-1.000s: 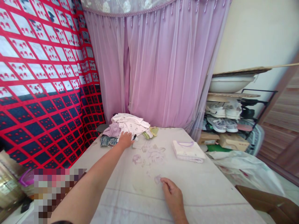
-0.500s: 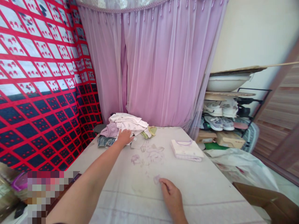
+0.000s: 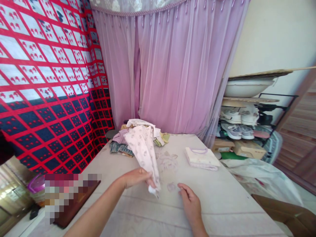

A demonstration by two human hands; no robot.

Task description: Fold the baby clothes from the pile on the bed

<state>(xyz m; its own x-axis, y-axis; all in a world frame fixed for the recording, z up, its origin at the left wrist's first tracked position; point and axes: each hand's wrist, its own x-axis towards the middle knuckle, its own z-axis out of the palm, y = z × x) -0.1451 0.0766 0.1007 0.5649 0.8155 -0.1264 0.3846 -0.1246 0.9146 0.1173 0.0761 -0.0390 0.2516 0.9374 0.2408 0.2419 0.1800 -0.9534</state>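
Note:
My left hand (image 3: 136, 176) is closed on one end of a pale pink printed garment (image 3: 144, 148), which stretches from the clothes pile (image 3: 128, 135) at the table's far left toward me. My right hand (image 3: 190, 201) rests on the table's pale floral cloth (image 3: 222, 204) a little to the right of the garment's near end, fingers loosely apart and holding nothing. A folded white top with purple trim (image 3: 201, 158) lies on the right side of the table.
A red, white and navy patterned blanket (image 3: 49, 89) hangs on the left, a pink curtain (image 3: 177, 72) behind the table. A shoe rack (image 3: 243, 121) with a white basin stands at the right. Cardboard (image 3: 283, 210) and a plastic bag lie on the floor.
My left hand has taken hold of the pink garment at the pile and pulled it back toward me. My right hand has stayed about where it was.

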